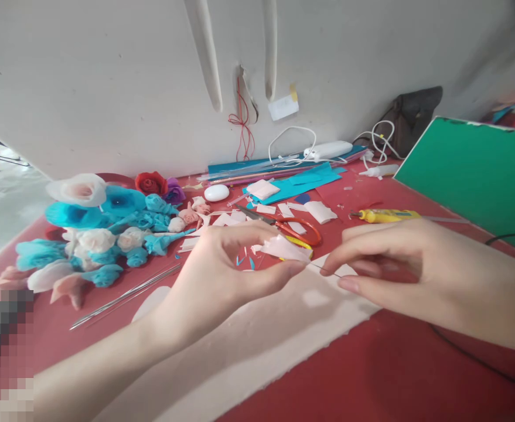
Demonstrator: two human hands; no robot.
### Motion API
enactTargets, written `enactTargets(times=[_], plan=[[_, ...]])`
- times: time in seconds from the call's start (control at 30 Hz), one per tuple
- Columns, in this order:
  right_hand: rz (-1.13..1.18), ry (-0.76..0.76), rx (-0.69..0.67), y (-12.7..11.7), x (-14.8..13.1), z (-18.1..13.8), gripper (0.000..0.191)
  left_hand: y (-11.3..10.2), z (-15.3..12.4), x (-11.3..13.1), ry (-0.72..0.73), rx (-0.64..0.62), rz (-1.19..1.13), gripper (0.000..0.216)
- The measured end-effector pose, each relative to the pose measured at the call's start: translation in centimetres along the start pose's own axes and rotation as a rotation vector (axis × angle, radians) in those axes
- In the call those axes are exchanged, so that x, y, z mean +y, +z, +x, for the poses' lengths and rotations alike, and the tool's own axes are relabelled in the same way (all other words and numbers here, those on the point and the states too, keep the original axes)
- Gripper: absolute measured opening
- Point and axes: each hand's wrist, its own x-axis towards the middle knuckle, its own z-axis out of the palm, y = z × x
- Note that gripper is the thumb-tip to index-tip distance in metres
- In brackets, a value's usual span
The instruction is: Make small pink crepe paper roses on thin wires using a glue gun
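Red covering (319, 381) spreads over the table beneath a pale wall (129, 88), and we work at its near side with both hands raised just above it. Our left hand (222, 269) pinches a pale pink piece (283, 247), thumb along its near edge and fingers curled behind, a grip that seems meant to spare the thin material from creasing. Our right hand (393, 264) is near but apart from the left, thumb and forefinger closed on a thin wire (316, 266); we hold it so lightly, perhaps, to turn or steer it. It reaches toward our left thumb, though we cannot tell whether it joins the piece. Under our hands lies a large pale sheet (257, 369), probably there as a clean work area.

Just beyond the piece, scissors (314, 231) with orange handles rest among pale scraps (321, 211), likely within easy reach for trimming. Thin metal rods (125, 298) lie together on the left, perhaps bundled for easy picking. Further out, blue, white and pink flowers (96, 241) crowd the left side, seemingly grouped away from our hands, while a green panel (472, 176) leans on the right.
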Motion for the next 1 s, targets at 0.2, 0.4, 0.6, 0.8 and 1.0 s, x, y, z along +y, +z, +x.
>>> enactTargets(times=[0.2,0.4,0.6,0.8,1.0], plan=[[0.077,-0.068,0.055,0.7,-0.9,0.0,0.012,0.5,-0.3,0.1,-0.014,-0.033,-0.034,0.003],[0.194,-0.136,0.032,0.8,-1.4,0.2,0.021,0.4,-0.5,0.0,0.032,-0.091,0.004,0.003],[0.405,-0.007,0.036,0.4,-1.2,0.5,0.023,0.2,-0.4,-0.1,0.111,-0.026,-0.01,0.009],[0.341,0.092,-0.068,-0.6,0.0,1.4,0.017,-0.4,0.0,-0.4,0.146,0.031,0.042,0.006],[0.023,-0.005,0.318,-1.6,2.3,2.2,0.019,-1.0,0.6,-0.4,0.115,0.067,-0.02,0.009]])
